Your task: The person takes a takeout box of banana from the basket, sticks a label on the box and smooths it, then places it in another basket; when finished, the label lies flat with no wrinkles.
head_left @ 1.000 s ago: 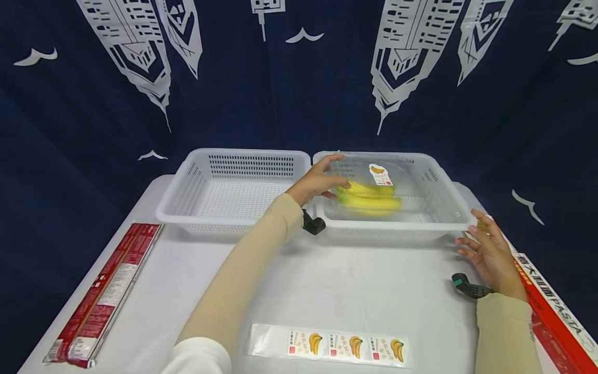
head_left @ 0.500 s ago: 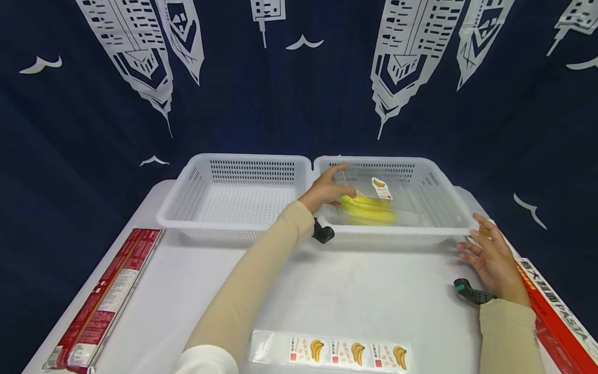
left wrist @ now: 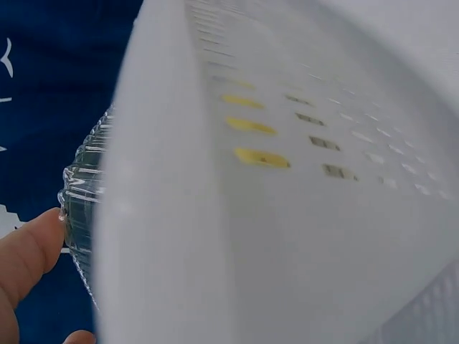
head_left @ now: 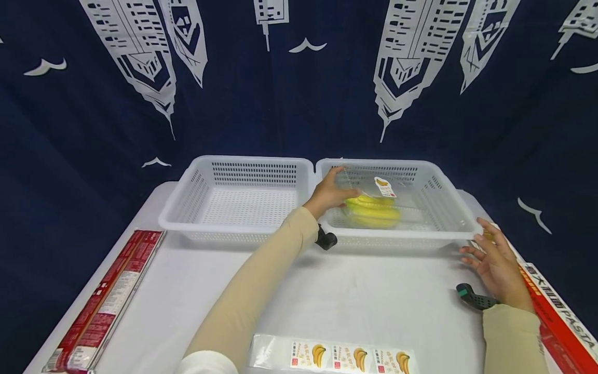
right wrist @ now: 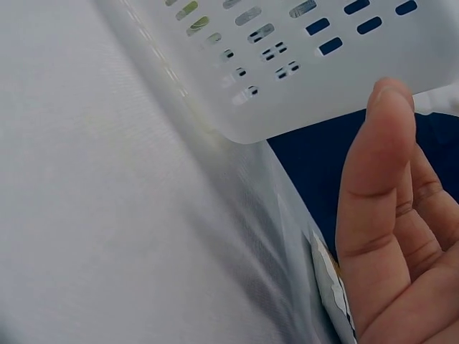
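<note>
In the head view a clear plastic box [head_left: 411,213] holding yellow bananas [head_left: 374,213] sits inside the right white basket [head_left: 397,234]. A banana sticker [head_left: 385,187] is on its lid. My left hand [head_left: 329,195] grips the box at its left end, thumb and fingers spread round the edge. The left wrist view shows the thumb [left wrist: 36,247] against the ribbed clear plastic [left wrist: 82,193], the rest hidden behind the basket wall. My right hand [head_left: 500,265] is at the basket's front right corner, fingers loosely bent, a fingertip right at the rim.
A second white basket [head_left: 233,228] stands to the left. A red pasta packet [head_left: 107,296] lies at the left table edge, a red PASTA pack [head_left: 560,317] at the right. A strip of banana stickers [head_left: 350,357] lies in front. A dark patterned curtain [head_left: 280,104] hangs behind.
My left hand and the box of bananas have moved down into the right basket and slightly right. The right hand has stayed by the basket corner. The head view has shifted a little.
</note>
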`<state>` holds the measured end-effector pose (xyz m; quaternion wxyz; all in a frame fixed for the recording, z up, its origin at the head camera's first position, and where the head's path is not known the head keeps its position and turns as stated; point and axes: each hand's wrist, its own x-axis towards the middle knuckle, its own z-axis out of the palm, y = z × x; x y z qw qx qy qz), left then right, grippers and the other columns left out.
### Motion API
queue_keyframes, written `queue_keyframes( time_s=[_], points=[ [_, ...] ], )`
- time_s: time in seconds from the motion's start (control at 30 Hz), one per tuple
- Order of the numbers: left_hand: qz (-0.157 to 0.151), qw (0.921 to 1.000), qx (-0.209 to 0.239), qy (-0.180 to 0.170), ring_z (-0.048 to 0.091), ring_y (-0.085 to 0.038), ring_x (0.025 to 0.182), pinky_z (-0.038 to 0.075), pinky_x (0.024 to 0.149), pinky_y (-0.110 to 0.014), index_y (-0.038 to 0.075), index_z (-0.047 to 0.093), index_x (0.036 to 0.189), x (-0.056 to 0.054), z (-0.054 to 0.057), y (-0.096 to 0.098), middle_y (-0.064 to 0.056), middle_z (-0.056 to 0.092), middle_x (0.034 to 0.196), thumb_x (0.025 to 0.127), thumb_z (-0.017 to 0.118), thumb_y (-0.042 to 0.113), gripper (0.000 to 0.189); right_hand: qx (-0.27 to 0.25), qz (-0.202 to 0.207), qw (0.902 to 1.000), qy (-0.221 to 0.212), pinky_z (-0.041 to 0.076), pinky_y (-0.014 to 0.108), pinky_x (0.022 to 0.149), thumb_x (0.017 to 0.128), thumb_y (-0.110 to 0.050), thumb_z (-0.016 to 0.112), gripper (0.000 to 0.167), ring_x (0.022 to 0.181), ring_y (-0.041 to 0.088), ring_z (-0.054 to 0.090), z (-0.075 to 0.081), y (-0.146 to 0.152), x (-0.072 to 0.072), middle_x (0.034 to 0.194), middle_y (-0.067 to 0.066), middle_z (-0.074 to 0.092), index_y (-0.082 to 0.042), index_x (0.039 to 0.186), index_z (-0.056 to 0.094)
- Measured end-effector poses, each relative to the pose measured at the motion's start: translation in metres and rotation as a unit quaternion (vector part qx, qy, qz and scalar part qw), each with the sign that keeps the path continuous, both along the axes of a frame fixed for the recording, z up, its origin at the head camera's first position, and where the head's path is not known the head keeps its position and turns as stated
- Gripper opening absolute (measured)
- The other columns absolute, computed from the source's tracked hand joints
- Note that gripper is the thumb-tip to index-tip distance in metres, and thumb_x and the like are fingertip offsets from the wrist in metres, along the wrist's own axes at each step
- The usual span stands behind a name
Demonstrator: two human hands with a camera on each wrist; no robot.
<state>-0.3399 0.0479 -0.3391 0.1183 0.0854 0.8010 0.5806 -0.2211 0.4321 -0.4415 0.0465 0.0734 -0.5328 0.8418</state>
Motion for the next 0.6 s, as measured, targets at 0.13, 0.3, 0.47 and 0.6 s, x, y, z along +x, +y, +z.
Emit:
queue_keyframes(
  time_s=[0.13,0.3,0.47,0.6],
  points=[
    [0.003,0.9998,-0.016,0.015,0.067,-0.038,0.127,0.045,0.118,-0.050,0.022,0.026,0.173,0.001,0.000,0.002,-0.017,0.035,0.173,0.099,0.082,0.027,0.092,-0.010,0.003,0.9999,0.005,0.064,0.029,0.074,0.115,-0.006,0.045,0.043,0.089,0.020,0.077,-0.001,0.000,-0.001,0.124,-0.002,0.069,-0.029,0.149,0.059],
    [-0.002,0.9984,-0.046,0.034,0.038,-0.037,0.156,0.037,0.125,-0.051,0.020,0.026,0.172,0.003,-0.004,0.009,-0.018,0.034,0.173,0.097,0.082,0.026,0.094,-0.010,0.001,0.9999,0.007,0.064,0.029,0.076,0.115,-0.007,0.045,0.044,0.089,0.020,0.077,-0.003,0.001,0.000,0.123,-0.003,0.068,-0.028,0.151,0.056],
    [-0.006,0.9990,-0.040,0.022,0.029,-0.037,0.161,0.033,0.127,-0.054,0.022,0.024,0.173,0.005,-0.008,0.015,-0.018,0.026,0.176,0.098,0.082,0.025,0.095,-0.024,0.006,0.9996,0.017,0.064,0.030,0.075,0.115,-0.005,0.043,0.044,0.089,0.021,0.077,-0.005,0.001,0.000,0.123,-0.001,0.068,-0.027,0.150,0.059],
    [-0.006,0.9989,-0.045,0.016,0.025,-0.036,0.163,0.031,0.127,-0.055,0.022,0.021,0.174,0.006,-0.010,0.019,-0.016,0.021,0.178,0.097,0.083,0.027,0.099,-0.022,0.004,0.9995,0.020,0.064,0.030,0.075,0.115,-0.004,0.043,0.045,0.089,0.021,0.077,-0.005,0.001,-0.001,0.122,-0.001,0.068,-0.027,0.150,0.060]
  ],
)
